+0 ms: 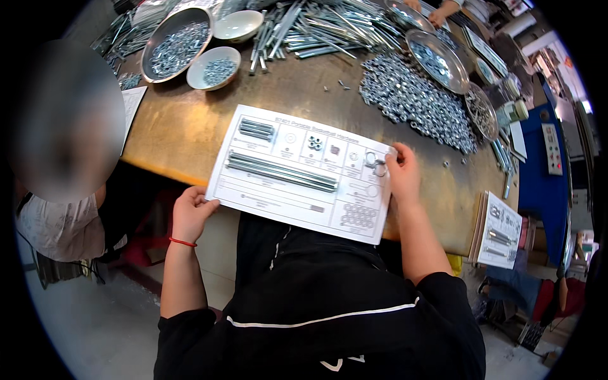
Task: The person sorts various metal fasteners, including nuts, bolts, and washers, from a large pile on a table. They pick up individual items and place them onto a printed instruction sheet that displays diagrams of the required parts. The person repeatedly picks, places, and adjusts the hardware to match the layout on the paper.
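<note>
A white printed hardware card [269, 197] lies tilted at the table's near edge, held by both my hands. My left hand [192, 214], with a red band at the wrist, pinches its lower left corner between thumb and fingers. At the upper right edge my right hand [404, 174] grips it, thumb on top. Long metal rods [282, 171] lie across the card's middle, with short bolts [256, 129] above them. Several nuts [315, 144] sit beside the short bolts. Ring-shaped pieces [375, 163] show near my right thumb; whether all are real or printed I cannot tell.
Beyond the card are a nut heap [411, 95], a rod pile [329, 28], a steel bowl [147, 54] and white bowls [218, 83]. Stacked cards [503, 237] stand at the right edge. A co-worker's hand [437, 18] reaches in far right; another person [66, 228] sits left.
</note>
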Demonstrator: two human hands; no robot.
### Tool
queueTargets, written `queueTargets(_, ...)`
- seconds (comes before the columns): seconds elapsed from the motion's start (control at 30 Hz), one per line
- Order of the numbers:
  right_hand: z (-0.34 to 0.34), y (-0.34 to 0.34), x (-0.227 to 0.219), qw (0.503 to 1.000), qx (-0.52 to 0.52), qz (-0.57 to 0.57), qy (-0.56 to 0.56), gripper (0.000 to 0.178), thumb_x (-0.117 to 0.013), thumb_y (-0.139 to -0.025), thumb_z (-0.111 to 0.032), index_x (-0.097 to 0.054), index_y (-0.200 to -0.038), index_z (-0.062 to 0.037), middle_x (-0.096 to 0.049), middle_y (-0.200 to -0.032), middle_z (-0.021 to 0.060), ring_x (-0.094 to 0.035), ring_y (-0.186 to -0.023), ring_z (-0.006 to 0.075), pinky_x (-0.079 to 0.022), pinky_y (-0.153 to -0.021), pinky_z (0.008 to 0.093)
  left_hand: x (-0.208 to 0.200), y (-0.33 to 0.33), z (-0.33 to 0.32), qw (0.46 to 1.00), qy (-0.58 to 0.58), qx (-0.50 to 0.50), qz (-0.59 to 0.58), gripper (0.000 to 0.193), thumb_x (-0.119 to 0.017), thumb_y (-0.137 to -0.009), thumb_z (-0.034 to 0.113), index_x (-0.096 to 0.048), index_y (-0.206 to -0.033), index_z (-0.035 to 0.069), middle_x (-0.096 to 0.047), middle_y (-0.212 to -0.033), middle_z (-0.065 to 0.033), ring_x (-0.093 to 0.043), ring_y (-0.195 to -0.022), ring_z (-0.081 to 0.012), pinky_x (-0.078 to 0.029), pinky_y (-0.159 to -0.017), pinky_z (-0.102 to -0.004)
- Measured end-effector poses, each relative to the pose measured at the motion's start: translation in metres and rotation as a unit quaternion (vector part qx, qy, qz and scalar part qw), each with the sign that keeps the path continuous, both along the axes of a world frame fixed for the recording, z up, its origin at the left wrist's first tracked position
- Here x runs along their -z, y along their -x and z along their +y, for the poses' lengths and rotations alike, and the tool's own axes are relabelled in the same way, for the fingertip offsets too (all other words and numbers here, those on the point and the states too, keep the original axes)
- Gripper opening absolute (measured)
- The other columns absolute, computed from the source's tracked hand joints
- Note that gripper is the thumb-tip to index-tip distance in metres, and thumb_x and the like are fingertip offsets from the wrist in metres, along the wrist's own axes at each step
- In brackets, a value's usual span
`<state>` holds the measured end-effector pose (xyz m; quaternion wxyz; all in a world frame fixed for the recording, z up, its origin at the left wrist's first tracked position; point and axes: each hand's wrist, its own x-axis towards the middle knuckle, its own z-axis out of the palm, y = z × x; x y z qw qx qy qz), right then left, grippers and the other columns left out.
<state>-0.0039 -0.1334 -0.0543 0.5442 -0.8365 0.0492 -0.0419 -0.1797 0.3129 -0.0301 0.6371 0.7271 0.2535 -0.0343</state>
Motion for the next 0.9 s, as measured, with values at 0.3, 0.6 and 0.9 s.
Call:
queueTargets(0.3,-0.108,0.006,-0.018,0.989,0.081,-0.017,0.121,0.036,-0.069,-0.085,-0.014,-0.062,-0.118,-0.0003,-0.066,-0.104,0.0108,-0.061,-0.096,0.0207,-0.049,-0.086,0.0334,-0.039,-0.033,-0.104,0.927,-0.262,0.265,0.051,0.029,-0.085,-0.068,0.019,-0.066,-0.081,0.002,-0.061,-0.064,-0.0049,-0.059,-0.058,-0.0173,-0.048,-0.056,-0.0299)
queueTargets(0.6,-0.04,-0.054,-0.066,0.962,-0.105,-0.103,0.231,0.027,-0.07,-0.081,-0.016,-0.07,-0.103,0.0004,-0.069,-0.102,0.0156,-0.065,-0.094,0.0316,-0.051,-0.085,0.0392,-0.056,-0.15,-0.113,0.908,-0.353,0.207,-0.088,0.04,-0.076,-0.077,0.04,-0.067,-0.086,0.002,-0.066,-0.078,-0.0148,-0.064,-0.073,-0.0311,-0.051,-0.066,-0.0379)
queueTargets(0.9,0.118,-0.17,-0.039,0.901,-0.206,-0.007,0.382,0.024,-0.067,-0.084,-0.024,-0.064,-0.095,-0.003,-0.07,-0.095,0.0204,-0.066,-0.093,0.0391,-0.053,-0.081,0.0474,-0.001,-0.318,-0.181,0.869,-0.448,0.203,-0.051,0.028,-0.067,-0.086,0.028,-0.067,-0.098,0.003,-0.068,-0.101,-0.018,-0.065,-0.094,-0.0367,-0.053,-0.082,-0.0439)
